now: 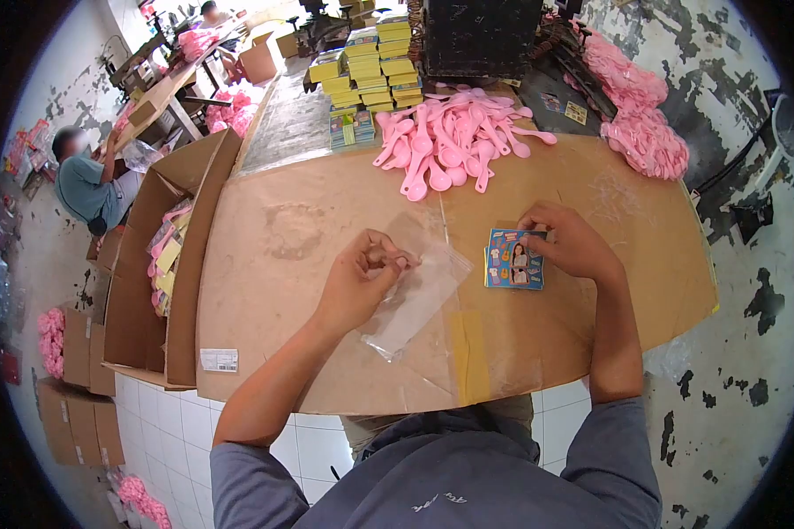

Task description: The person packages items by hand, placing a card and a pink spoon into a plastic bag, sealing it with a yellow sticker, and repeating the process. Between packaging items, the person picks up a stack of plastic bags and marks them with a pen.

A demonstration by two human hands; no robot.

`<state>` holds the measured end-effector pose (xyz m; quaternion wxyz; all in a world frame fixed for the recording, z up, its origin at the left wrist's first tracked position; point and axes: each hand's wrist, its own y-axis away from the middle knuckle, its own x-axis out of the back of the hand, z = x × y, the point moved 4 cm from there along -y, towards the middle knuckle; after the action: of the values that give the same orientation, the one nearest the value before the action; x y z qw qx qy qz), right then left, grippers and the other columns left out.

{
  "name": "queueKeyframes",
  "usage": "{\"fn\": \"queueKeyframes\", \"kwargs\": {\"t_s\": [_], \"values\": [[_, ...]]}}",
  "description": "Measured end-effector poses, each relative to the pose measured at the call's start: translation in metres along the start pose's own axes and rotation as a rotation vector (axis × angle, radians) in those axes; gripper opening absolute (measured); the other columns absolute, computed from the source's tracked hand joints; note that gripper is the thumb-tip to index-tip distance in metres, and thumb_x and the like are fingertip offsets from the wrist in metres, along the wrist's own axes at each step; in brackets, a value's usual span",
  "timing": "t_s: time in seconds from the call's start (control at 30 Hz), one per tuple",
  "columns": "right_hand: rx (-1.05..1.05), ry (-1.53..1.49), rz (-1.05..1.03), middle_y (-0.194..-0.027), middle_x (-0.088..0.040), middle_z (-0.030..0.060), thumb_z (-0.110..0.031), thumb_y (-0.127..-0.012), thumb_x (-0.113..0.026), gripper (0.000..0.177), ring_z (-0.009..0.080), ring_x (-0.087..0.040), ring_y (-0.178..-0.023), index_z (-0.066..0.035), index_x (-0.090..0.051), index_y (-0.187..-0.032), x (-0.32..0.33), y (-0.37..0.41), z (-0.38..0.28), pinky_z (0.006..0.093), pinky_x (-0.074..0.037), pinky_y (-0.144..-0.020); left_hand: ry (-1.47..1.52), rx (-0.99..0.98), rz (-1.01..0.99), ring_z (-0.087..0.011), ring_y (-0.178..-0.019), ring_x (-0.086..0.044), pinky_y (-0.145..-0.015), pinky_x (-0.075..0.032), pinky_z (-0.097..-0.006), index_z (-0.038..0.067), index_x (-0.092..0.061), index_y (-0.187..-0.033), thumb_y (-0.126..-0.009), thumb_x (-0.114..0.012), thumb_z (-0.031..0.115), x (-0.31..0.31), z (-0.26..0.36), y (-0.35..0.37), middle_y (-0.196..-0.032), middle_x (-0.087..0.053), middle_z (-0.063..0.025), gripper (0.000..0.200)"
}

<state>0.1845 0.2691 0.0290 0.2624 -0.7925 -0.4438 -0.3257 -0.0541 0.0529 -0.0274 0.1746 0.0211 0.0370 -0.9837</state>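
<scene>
My left hand [362,275] is closed, thumb against curled fingers, pinching a clear plastic bag [421,300] by its left side. The bag is flat and slants over the middle of the cardboard-covered table. To the right, my right hand [572,240] has its fingers bent round the upper right corner of a small stack of blue printed cards [513,264]. Pictures of a person and little clothes show on the top card. Beyond both hands lies a heap of pink plastic spoons [450,141].
Stacks of yellow-edged cards [370,66] stand at the back beside a black box [481,40]. An open carton [181,273] holding packed items sits against the table's left edge. Bagged pink spoons [640,132] lie back right. Another person [93,181] sits at a workbench far left.
</scene>
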Motion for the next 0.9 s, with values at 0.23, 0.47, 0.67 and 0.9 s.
{"fn": "queueKeyframes", "kwargs": {"t_s": [0.23, 0.47, 0.67, 0.9], "values": [[0.062, -0.201, 0.044, -0.103, -0.073, 0.0103, -0.007, -0.092, -0.069, 0.025, 0.0164, -0.069, -0.092, 0.000, -0.070, -0.116, -0.024, -0.003, -0.039, 0.0320, -0.055, -0.083, 0.124, 0.009, -0.090, -0.0210, -0.092, -0.074, -0.081, -0.058, -0.0303, 0.001, -0.041, -0.142, -0.096, -0.068, 0.000, -0.014, 0.017, 0.005, -0.101, -0.075, -0.0151, 0.053], [-0.028, -0.487, 0.113, -0.105, -0.074, 0.0066, -0.008, -0.094, -0.068, 0.024, 0.0119, -0.068, -0.090, -0.002, -0.070, -0.118, -0.045, -0.005, -0.036, 0.0308, -0.055, -0.082, 0.114, 0.070, -0.121, -0.0174, -0.090, -0.074, -0.083, -0.057, -0.0292, 0.000, -0.040, -0.146, -0.093, -0.073, -0.001, -0.018, 0.025, 0.010, -0.097, -0.077, -0.0144, 0.063], [-0.025, -0.588, 0.139, -0.105, -0.073, 0.0061, -0.008, -0.095, -0.068, 0.024, 0.0116, -0.067, -0.091, -0.003, -0.071, -0.118, -0.049, -0.003, -0.039, 0.0299, -0.055, -0.083, 0.077, 0.079, -0.138, -0.0162, -0.090, -0.074, -0.083, -0.057, -0.0291, 0.000, -0.040, -0.147, -0.092, -0.075, 0.000, -0.020, 0.022, 0.011, -0.097, -0.078, -0.0145, 0.065], [0.297, -0.259, 0.115, -0.098, -0.071, 0.0086, -0.006, -0.093, -0.069, 0.023, 0.0178, -0.067, -0.087, -0.007, -0.074, -0.116, -0.045, 0.001, -0.056, 0.0336, -0.053, -0.076, 0.022, 0.053, -0.125, -0.0137, -0.092, -0.073, -0.081, -0.057, -0.0260, 0.001, -0.040, -0.149, -0.093, -0.073, -0.001, -0.025, 0.023, 0.014, -0.098, -0.077, -0.0141, 0.065]]}}
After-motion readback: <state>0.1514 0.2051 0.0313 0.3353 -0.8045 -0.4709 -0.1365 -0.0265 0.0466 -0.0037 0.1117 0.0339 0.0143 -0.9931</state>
